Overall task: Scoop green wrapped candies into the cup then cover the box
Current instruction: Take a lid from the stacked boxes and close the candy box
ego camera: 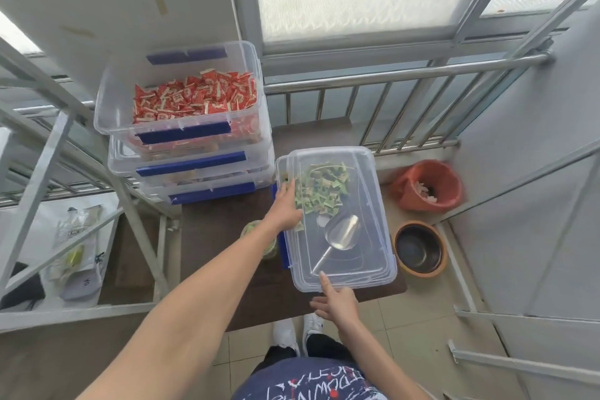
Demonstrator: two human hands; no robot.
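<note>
Your open left hand and right hand steady the clear plastic lid; press its edges evenly onto the clear plastic box.

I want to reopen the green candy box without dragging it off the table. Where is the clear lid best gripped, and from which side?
Probably by the near short edge of the lid, from the person's side. That rim overhangs the box and is free, with the right hand already there. The left hand rests on the left long edge and could steady the box.
</note>
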